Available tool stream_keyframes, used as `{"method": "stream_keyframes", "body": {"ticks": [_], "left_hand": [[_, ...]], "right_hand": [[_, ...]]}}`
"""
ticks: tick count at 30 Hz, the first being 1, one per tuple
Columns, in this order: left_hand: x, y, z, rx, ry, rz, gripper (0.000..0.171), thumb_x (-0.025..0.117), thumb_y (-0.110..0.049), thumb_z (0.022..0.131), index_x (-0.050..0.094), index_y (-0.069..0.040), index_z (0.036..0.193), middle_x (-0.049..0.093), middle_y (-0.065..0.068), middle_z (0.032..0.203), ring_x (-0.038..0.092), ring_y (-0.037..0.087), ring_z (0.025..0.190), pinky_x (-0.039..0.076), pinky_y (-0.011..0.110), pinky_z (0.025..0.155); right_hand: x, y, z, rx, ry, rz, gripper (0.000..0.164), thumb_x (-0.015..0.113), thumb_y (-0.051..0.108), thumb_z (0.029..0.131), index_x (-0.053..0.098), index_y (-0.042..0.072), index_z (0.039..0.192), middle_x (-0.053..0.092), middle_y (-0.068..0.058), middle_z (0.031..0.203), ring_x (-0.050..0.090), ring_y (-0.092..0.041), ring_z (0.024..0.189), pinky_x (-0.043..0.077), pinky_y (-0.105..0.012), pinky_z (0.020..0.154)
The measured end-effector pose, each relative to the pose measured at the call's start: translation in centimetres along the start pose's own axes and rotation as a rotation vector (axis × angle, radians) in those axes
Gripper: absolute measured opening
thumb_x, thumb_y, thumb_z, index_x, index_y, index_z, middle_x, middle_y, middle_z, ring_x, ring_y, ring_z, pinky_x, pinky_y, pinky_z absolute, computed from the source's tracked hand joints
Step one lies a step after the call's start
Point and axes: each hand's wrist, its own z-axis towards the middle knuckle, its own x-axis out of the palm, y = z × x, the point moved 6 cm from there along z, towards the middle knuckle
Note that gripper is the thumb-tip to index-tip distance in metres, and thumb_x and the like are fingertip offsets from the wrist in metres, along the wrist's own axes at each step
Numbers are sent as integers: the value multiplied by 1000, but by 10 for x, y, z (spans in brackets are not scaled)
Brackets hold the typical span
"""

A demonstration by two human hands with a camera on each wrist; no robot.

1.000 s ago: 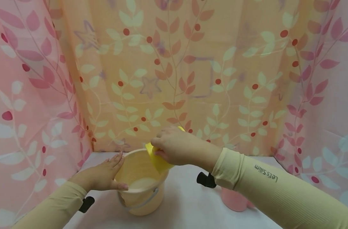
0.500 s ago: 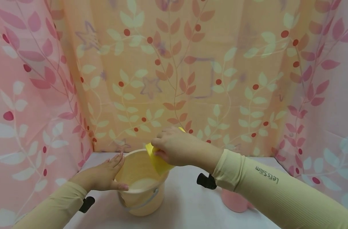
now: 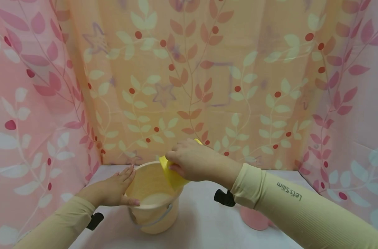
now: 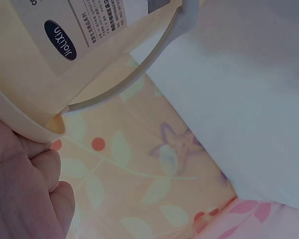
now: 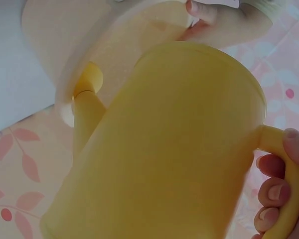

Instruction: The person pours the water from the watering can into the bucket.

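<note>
yellow cup tipped over the pail

right hand (image 3: 193, 160) curls its fingers (image 5: 271, 191) round the handle of the yellow cup (image 5: 164, 144), tilted against the far rim of the cream bucket (image 3: 151, 200). left hand (image 3: 114, 188) lies flat on the bucket's left side, thumb over the rim. a pink cup (image 3: 254, 218) stands near, on the white table (image 3: 201, 228).

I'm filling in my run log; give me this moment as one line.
right hand: grips yellow cup by handle, tilted over bucket | left hand: steadies bucket rim | pink object: on table, right
</note>
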Motion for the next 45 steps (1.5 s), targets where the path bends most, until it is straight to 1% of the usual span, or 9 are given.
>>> {"method": "stream_keyframes", "body": {"ticks": [10,18,20,24,26,27,33,37,45], "left_hand": [[4,3,1,-7,7,1,114,49,-75,71,22,13,138,12,30,146,13,43,135,16,59,104],[5,-1,2,27,9,-13,111,52,-71,73,23,15,137,13,33,145,15,45,133,17,60,103],[7,0,2,38,2,-26,110,53,-69,75,22,16,137,13,34,144,13,46,133,15,62,103],[8,2,2,30,-4,-21,110,53,-70,74,21,15,137,12,33,145,13,46,133,14,62,103],[7,3,2,28,-6,-21,111,52,-70,74,21,15,138,12,33,145,13,46,133,14,62,103],[5,2,1,19,-4,-13,113,51,-72,72,21,14,138,12,32,145,14,45,134,16,61,103],[4,2,0,11,-8,-19,112,54,-70,73,21,15,138,12,32,146,13,45,134,16,61,103],[3,2,0,2,-4,-7,113,52,-72,72,21,14,138,12,31,146,13,43,135,16,60,104],[0,-1,0,11,3,-4,114,50,-74,71,22,14,138,14,32,145,15,44,134,18,61,102]], "right_hand": [[3,-1,-1,9,-7,9,10,60,21,86,56,19,78,48,8,70,43,-11,71,38,-27,76],[9,-3,-4,18,-4,3,10,61,20,85,55,19,76,47,9,67,44,-11,68,40,-27,71],[10,-3,-3,13,-5,-2,10,61,20,85,55,19,77,48,9,68,45,-11,68,40,-28,72],[10,-3,-1,10,-3,-2,9,60,21,85,56,19,78,49,9,70,46,-11,69,40,-28,73],[9,-3,-1,8,-5,-6,9,60,21,85,56,19,78,50,9,70,46,-11,70,40,-28,74],[9,-3,0,8,-5,-8,9,60,22,86,56,19,78,50,9,70,46,-11,70,40,-28,74],[7,-5,0,3,-18,2,10,60,21,86,55,18,77,47,8,69,44,-11,70,39,-28,74],[7,-7,0,7,-27,14,12,60,20,85,54,18,76,46,8,68,44,-11,70,39,-28,75],[5,-8,-2,11,-45,26,13,62,20,85,54,17,76,46,7,67,44,-12,69,39,-29,76]]}}
